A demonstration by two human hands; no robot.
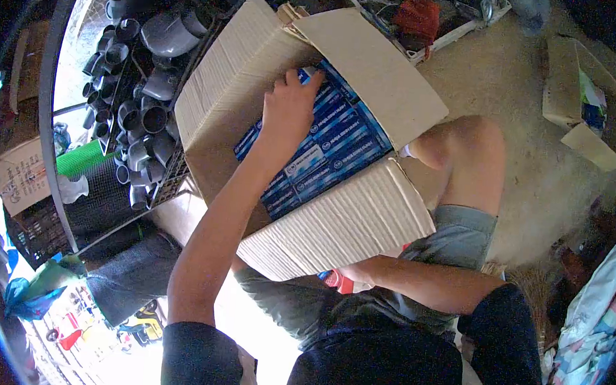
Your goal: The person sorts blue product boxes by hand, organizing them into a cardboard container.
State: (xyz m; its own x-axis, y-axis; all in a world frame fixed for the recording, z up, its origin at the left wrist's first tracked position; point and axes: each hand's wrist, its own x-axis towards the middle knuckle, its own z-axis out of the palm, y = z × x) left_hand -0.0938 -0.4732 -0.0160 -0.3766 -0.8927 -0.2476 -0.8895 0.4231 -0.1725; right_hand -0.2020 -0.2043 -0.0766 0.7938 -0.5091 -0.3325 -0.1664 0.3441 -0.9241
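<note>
An open cardboard carton point(335, 216) sits tilted before my lap with its flaps spread. Rows of blue printed boxes point(337, 140) fill it, lying close together with white lettering on them. My left hand point(291, 108) reaches in at the far side of the carton. Its thumb and fingers are closed around the end of a blue-and-white box point(305, 75). My right hand point(361, 270) is low under the near flap, its fingers mostly hidden. Right beside it shows a red object point(342, 282), too covered to name.
Dark pipe fittings point(152, 101) crowd a wire rack on the left, above a green mesh roll point(82, 160). A smaller open carton point(590, 106) stands on the floor at right. A tray point(443, 44) with a red cloth is at the back. Plastic sacks point(595, 316) line the right edge.
</note>
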